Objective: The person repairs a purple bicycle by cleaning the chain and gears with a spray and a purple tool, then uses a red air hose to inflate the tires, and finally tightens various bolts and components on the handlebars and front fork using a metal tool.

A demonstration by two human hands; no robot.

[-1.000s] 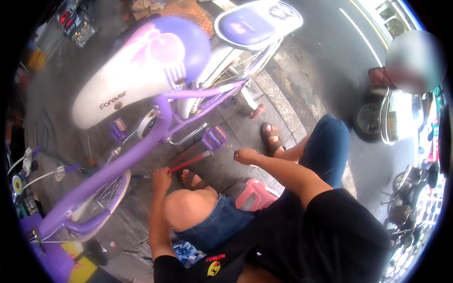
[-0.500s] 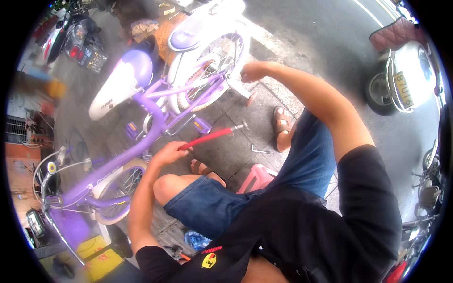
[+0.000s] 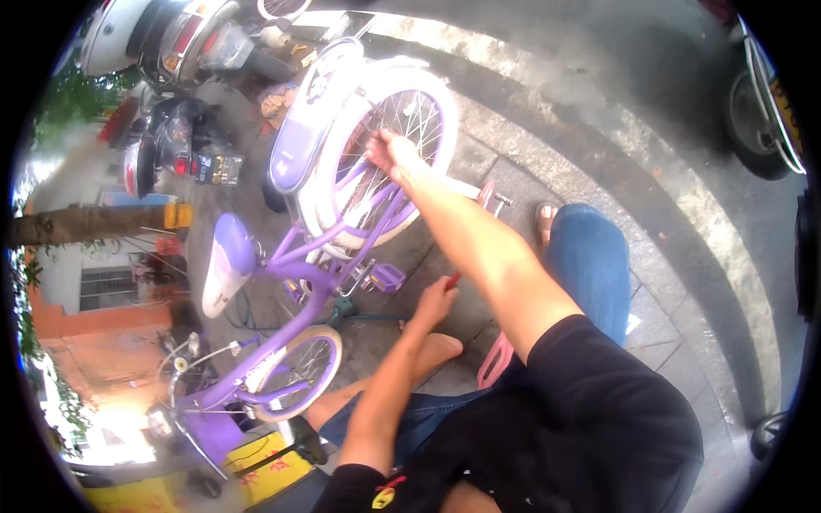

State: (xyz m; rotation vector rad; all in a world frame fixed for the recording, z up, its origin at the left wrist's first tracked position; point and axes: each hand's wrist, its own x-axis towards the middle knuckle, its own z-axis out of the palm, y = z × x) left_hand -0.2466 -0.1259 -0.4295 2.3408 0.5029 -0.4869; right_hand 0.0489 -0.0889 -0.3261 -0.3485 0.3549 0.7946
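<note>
A purple and white bicycle (image 3: pixel 312 295) lies across the left and middle of the view. My right hand (image 3: pixel 393 156) is over the spokes of its rear wheel (image 3: pixel 421 111), fingers curled; whatever they hold is hidden. Lower down, my left hand (image 3: pixel 436 301) is closed around the red handle of a hammer (image 3: pixel 452 280). My right forearm covers most of this tool, and a metal end shows beyond the forearm. Between the hands and the frame sits a purple pedal (image 3: pixel 387 278). The saddle (image 3: pixel 229 261) is purple and white.
A pink plastic stool (image 3: pixel 494 361) stands beside my legs. Parked scooters (image 3: pixel 175 150) fill the far left, and another vehicle's wheel (image 3: pixel 753 120) is at the far right. A pale kerb (image 3: pixel 633 128) curves past the paving. Near the front wheel lies a yellow board (image 3: pixel 278 466).
My right hand has moved left from beside the rear hub to over the spokes. The left hand with the hammer has come closer to the right forearm. The view has turned and shifted.
</note>
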